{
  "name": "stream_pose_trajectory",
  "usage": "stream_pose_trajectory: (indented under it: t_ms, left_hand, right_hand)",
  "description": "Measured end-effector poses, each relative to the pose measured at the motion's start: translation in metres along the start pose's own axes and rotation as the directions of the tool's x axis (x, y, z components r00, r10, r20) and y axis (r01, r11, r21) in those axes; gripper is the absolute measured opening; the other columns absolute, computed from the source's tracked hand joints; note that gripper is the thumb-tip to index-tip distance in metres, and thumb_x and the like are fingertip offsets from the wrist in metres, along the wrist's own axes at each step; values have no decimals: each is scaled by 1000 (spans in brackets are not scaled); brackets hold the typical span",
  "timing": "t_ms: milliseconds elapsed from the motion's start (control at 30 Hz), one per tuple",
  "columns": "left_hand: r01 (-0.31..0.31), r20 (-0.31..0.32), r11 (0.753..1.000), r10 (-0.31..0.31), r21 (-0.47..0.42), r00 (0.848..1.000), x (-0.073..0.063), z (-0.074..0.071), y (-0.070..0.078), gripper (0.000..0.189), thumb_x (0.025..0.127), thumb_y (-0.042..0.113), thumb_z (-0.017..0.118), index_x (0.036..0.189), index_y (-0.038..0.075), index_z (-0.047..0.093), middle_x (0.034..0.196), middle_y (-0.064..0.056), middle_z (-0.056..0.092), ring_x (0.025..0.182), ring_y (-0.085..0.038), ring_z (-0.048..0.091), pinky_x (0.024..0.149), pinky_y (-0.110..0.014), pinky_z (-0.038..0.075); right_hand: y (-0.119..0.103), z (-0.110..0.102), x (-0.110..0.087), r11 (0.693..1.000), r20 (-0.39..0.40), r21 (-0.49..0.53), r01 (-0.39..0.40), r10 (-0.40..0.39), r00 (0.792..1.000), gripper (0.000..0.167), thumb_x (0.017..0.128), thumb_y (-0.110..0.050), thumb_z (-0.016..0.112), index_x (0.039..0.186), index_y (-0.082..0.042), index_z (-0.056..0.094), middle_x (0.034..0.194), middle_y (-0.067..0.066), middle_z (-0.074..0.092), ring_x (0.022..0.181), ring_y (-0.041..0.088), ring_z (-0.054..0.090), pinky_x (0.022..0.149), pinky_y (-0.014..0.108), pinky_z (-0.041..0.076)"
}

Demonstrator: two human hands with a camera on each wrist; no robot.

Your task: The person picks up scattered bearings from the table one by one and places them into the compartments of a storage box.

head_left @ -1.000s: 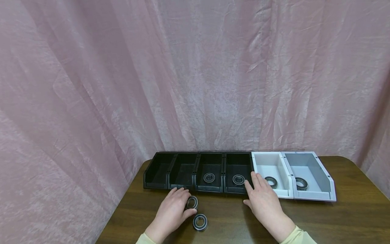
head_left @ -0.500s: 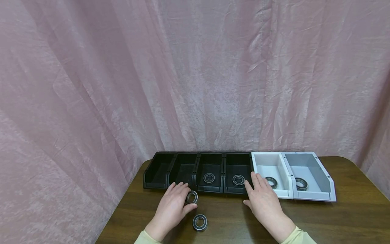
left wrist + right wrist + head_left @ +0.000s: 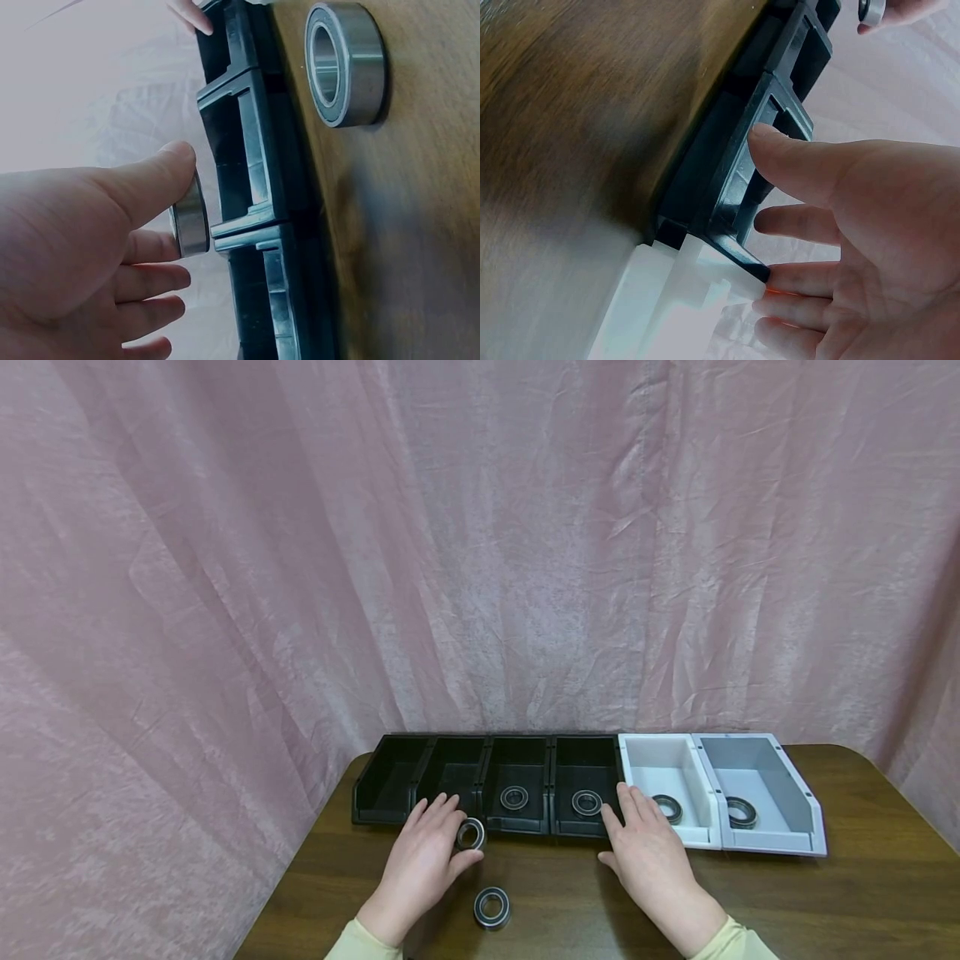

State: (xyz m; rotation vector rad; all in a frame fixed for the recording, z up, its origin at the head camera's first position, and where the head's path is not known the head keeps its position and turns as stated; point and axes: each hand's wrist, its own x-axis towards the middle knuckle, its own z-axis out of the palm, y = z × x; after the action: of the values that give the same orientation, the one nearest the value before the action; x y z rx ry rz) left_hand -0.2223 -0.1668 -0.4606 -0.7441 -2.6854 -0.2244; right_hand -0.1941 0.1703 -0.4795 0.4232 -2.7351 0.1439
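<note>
My left hand point(image 3: 422, 866) pinches a ball bearing point(image 3: 192, 219) between thumb and index finger, its other fingers extended. The bearing is up off the table, just in front of the second and third black bins from the left. A second ball bearing point(image 3: 492, 908) lies flat on the wooden table, nearer to me. My right hand point(image 3: 647, 852) hovers with relaxed, spread fingers at the front of the white bin point(image 3: 702, 837) and the black bin beside it, holding nothing. Inside that black bin lies a bearing point(image 3: 587, 803), and the white bin's bearing point(image 3: 667, 809) is partly behind my fingers.
Black bins point(image 3: 450, 777) stand in a row along the table's back, joined to the white bin and a grey bin point(image 3: 780, 841) at the right. Bearings also lie in the third black bin point(image 3: 514, 797) and the grey one. A pink curtain point(image 3: 525, 543) hangs behind the table point(image 3: 555, 893).
My left hand has raised the pinched bearing and carried it forward toward the black bins, away from the bearing on the table. The right hand has stayed in place.
</note>
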Motion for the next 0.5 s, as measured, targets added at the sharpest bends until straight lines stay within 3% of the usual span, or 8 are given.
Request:
stream_pose_trajectory:
  t_ms: [500]
  left_hand:
    - [30, -26, 1000, -30, -1, 999, 5, -3, -2, 56, 91, 44, 91, 126, 2, 76, 150, -21, 66, 147, -40, 57, 126, -63, 37]
  right_hand:
    - [-1, -2, 0, 1000, 3, -2, -2, 2, 1000, 62, 83, -30, 98, 131, 3, 76, 152, 39, 55, 141, 55, 55, 118, 62, 46]
